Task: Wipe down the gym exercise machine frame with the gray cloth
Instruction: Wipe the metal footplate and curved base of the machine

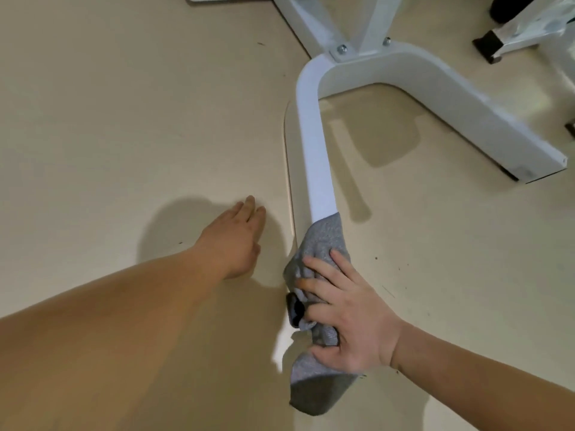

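Observation:
The white machine frame (314,144) lies low on the floor as a curved base tube, bolted to two upright struts at the top. A gray cloth (320,241) is draped over the near end of the left leg of that tube. My right hand (348,309) presses on the cloth, fingers wrapped over it and the tube, beside the black end cap (295,309). My left hand (239,241) rests flat on the floor left of the tube, fingers apart, holding nothing.
The beige floor (124,119) spreads to the left and bears small dark specks. The frame's other leg (485,126) runs out to the right. Another machine's foot (490,46) with a dark cap stands at the top right.

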Demonstrator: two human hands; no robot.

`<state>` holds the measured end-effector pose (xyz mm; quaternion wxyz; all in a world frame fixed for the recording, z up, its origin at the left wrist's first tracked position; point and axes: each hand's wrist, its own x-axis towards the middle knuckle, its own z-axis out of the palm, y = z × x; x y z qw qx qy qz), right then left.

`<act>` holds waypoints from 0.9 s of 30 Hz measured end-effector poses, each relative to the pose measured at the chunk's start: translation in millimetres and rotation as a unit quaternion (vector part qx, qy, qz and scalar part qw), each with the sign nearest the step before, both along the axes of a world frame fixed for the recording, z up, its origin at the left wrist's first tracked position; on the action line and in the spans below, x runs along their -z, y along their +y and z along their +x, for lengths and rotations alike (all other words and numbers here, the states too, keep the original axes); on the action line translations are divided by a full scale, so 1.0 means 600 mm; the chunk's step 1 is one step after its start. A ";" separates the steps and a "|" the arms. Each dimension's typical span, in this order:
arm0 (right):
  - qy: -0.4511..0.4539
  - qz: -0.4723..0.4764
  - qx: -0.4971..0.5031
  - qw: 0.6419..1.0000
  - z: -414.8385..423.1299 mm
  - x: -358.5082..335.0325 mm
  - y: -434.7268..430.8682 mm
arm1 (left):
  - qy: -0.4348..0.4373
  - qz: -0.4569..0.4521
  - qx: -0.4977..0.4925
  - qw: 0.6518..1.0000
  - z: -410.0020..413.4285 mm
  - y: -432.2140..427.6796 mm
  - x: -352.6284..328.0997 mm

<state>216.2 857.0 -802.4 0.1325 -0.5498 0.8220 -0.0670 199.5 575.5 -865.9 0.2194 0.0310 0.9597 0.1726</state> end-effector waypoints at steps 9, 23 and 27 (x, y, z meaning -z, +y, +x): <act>-0.073 -0.118 0.137 0.981 -0.069 -0.019 -0.054 | 0.055 0.059 -0.096 0.992 -0.061 0.020 -0.016; -0.047 -0.126 0.324 0.936 -0.246 0.026 -0.155 | 0.099 0.096 -0.214 0.967 -0.086 0.022 -0.082; -0.112 -0.185 0.313 0.925 -0.299 0.030 -0.165 | 0.102 0.101 -0.247 0.958 -0.082 0.019 -0.080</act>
